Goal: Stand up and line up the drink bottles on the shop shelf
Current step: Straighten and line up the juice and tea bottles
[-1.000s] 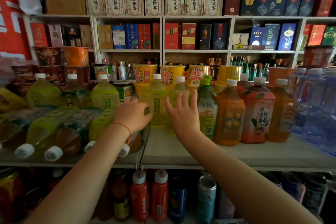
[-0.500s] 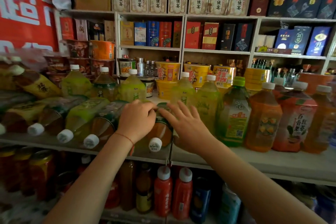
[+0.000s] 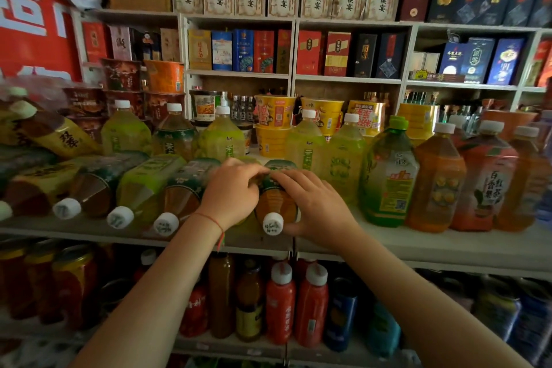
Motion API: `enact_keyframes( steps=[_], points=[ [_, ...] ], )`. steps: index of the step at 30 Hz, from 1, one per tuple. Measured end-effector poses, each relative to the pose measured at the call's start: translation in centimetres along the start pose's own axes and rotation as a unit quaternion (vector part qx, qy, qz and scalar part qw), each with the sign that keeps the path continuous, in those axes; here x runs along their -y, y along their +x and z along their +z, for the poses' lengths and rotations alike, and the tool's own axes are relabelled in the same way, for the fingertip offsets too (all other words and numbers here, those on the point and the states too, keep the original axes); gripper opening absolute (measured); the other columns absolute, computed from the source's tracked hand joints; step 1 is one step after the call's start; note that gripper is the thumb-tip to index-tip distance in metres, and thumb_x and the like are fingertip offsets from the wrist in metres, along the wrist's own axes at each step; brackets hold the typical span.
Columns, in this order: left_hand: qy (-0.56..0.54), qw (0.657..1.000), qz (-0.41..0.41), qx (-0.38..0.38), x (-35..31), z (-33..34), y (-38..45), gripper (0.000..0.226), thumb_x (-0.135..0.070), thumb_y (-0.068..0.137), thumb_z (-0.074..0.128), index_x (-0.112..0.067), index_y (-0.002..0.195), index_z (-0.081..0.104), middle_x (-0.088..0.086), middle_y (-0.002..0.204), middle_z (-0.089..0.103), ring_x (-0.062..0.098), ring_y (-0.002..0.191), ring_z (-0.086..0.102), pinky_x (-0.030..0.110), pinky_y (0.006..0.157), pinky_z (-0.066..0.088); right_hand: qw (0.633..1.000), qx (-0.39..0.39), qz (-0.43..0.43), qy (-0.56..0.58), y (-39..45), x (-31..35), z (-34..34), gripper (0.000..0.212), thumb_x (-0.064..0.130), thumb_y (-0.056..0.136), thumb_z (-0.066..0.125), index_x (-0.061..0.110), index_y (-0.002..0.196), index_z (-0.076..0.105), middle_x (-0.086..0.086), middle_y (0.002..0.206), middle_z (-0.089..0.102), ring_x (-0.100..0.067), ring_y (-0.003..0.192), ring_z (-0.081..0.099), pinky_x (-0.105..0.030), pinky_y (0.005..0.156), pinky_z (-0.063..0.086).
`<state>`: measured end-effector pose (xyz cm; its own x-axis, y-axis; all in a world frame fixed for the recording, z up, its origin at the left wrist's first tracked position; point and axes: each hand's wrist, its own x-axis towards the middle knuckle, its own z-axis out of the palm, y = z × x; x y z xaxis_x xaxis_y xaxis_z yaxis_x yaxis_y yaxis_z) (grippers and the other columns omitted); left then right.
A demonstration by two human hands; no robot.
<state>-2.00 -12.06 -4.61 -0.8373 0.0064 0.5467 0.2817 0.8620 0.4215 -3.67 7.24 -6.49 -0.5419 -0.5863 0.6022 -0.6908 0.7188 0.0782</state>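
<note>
Both your hands grasp one tea bottle (image 3: 276,203) lying on its side on the shelf (image 3: 433,243), cap towards you: left hand (image 3: 231,194) over its left side, right hand (image 3: 312,206) curled round its right.

White wall shelving (image 3: 346,78) holds boxed goods; red banner (image 3: 33,18) left, perhaps cloth.
</note>
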Motion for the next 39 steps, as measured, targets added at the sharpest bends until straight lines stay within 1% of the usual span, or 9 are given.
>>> enact_keyframes(
  steps=[8,11,14,19,23,28,31,36,39],
  points=[
    [-0.107,0.993,0.038,0.028,-0.7,-1.0,-0.3,0.062,0.007,0.093,0.046,-0.037,0.136,0.057,0.0,0.14,0.056,0.012,0.13,0.049,0.026,0.105,0.04,0.982,-0.158,-0.065,-0.083,0.3,0.4,0.5,0.063,0.06,0.082,0.06,0.028,0.136,0.056,-0.012,0.11,0.057,-0.032,0.1,0.056,-0.043,0.084,0.049],
    [-0.22,0.969,0.072,0.086,-2.8,-0.9,-0.5,0.073,0.01,0.094,0.047,-0.046,0.14,0.041,-0.008,0.145,0.051,0.008,0.134,0.044,0.019,0.109,0.037,0.971,-0.236,0.012,0.025,1.0,0.7,-1.6,0.047,0.053,0.086,0.062,0.021,0.12,0.066,-0.007,0.104,0.053,-0.023,0.092,0.054,-0.038,0.078,0.049],
    [-0.242,0.957,0.09,0.135,-4.7,0.0,-0.3,0.082,0.009,0.089,0.055,-0.046,0.145,0.031,-0.015,0.14,0.049,0.002,0.127,0.047,0.008,0.095,0.041,0.947,-0.28,0.111,0.115,1.5,0.0,-3.5,0.037,0.05,0.09,0.059,0.017,0.105,0.07,0.0,0.111,0.055,-0.017,0.095,0.055,-0.043,0.076,0.052],
    [-0.29,0.944,0.062,0.144,-7.4,2.9,1.3,0.09,-0.001,0.085,0.07,-0.04,0.15,0.021,-0.015,0.129,0.053,0.0,0.109,0.059,0.012,0.085,0.05,0.927,-0.297,0.213,0.085,2.6,-3.0,-4.9,0.031,0.044,0.093,0.059,0.015,0.087,0.065,0.003,0.093,0.056,-0.017,0.083,0.055,-0.038,0.064,0.051],
    [-0.271,0.949,0.063,0.146,-9.6,4.6,3.1,0.091,-0.009,0.084,0.077,-0.043,0.147,0.021,-0.023,0.127,0.049,-0.004,0.112,0.054,0.006,0.082,0.047,0.92,-0.255,0.289,0.072,3.5,-5.7,-4.6,0.038,0.043,0.095,0.055,0.01,0.113,0.058,-0.001,0.108,0.052,-0.022,0.094,0.058,-0.033,0.068,0.052],
    [-0.196,0.97,0.046,0.137,-9.8,5.6,5.1,0.083,-0.004,0.09,0.068,-0.043,0.148,0.024,-0.014,0.129,0.052,0.007,0.121,0.05,0.013,0.091,0.045,0.93,-0.279,0.234,0.05,3.4,-7.0,-3.1,0.072,0.041,0.087,0.068,0.001,0.14,0.038,-0.009,0.111,0.058,-0.024,0.094,0.062,-0.034,0.069,0.057],
    [-0.138,0.981,0.035,0.134,-9.9,5.3,5.3,0.081,-0.01,0.091,0.069,-0.038,0.153,0.025,-0.014,0.124,0.055,0.009,0.115,0.056,0.017,0.088,0.047,0.927,-0.311,0.211,0.02,3.5,-7.4,-2.6,0.068,0.037,0.088,0.064,-0.001,0.14,0.041,-0.016,0.112,0.058,-0.029,0.097,0.061,-0.036,0.075,0.057],
    [0.036,0.996,0.062,0.047,-7.5,1.8,4.1,0.042,-0.028,0.096,0.064,-0.03,0.138,0.058,-0.003,0.132,0.063,0.018,0.121,0.057,0.035,0.1,0.048,0.927,-0.348,0.134,-0.03,2.2,-5.5,-1.3,0.057,0.018,0.089,0.06,0.003,0.141,0.043,-0.029,0.145,0.038,-0.044,0.139,0.033,-0.057,0.113,0.035],
    [0.087,0.995,0.032,-0.031,-3.8,-2.1,3.1,0.029,-0.032,0.098,0.058,-0.026,0.126,0.067,-0.002,0.125,0.066,0.019,0.115,0.06,0.04,0.097,0.051,0.953,-0.302,0.015,0.03,2.2,-2.7,-1.0,0.043,0.018,0.084,0.061,0.001,0.123,0.059,-0.023,0.133,0.052,-0.038,0.129,0.046,-0.054,0.11,0.038]
  ],
)
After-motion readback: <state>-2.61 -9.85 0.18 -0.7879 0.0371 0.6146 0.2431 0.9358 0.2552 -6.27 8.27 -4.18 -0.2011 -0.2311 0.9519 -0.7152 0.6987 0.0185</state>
